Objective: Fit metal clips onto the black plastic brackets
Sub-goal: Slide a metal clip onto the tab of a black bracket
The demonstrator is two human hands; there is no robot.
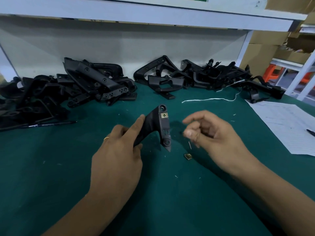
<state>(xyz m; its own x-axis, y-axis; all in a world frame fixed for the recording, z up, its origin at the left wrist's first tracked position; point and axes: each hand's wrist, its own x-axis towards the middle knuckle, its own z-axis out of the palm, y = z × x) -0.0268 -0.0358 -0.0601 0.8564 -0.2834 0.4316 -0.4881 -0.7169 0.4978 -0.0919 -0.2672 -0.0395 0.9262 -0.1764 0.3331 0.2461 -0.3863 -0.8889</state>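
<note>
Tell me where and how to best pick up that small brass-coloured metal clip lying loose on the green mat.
Pinch the small brass-coloured metal clip across its two opposite side edges, coming straight down from above with thumb and forefinger. It lies flat and low on the green mat, so there is little to get under. The right hand hovers just above it, holding nothing that I can see, while the left hand grips the black plastic bracket.

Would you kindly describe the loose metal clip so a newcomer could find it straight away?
On the green mat, look just below the right hand, right of the held bracket. The loose clip lies alone there: small, brassy, square, unlike the clip already fitted on the bracket.
</note>
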